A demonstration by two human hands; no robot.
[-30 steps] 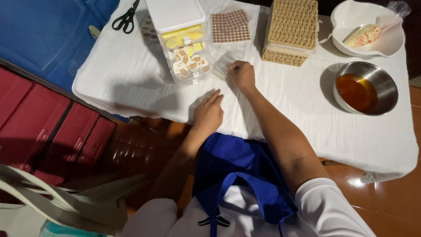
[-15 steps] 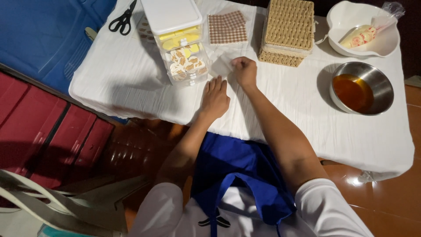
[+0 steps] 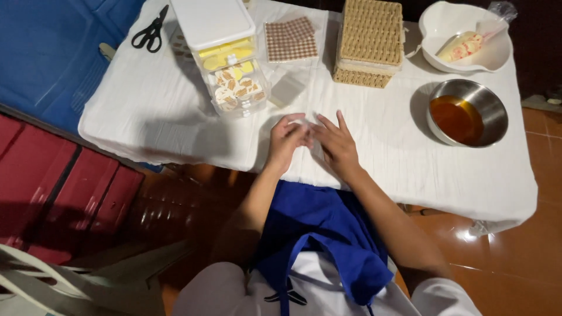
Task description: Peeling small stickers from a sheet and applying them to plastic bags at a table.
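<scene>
Head view: left hand (image 3: pixel 285 140) and right hand (image 3: pixel 335 142) meeting at frame centre over the white bench (image 3: pixel 146 117), fingers (image 3: pixel 295 119) bunched round something small and pale, too small to tell. Clear wrappers (image 3: pixel 287 89) just above. Wafer stack (image 3: pixel 371 41) apparently untouched, syrup bowl (image 3: pixel 466 112) full at right. Near edge just under the wrists; open room left of centre.

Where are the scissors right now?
In the head view, the black scissors lie at the table's far left corner, left of the clear container, away from both hands.
</scene>
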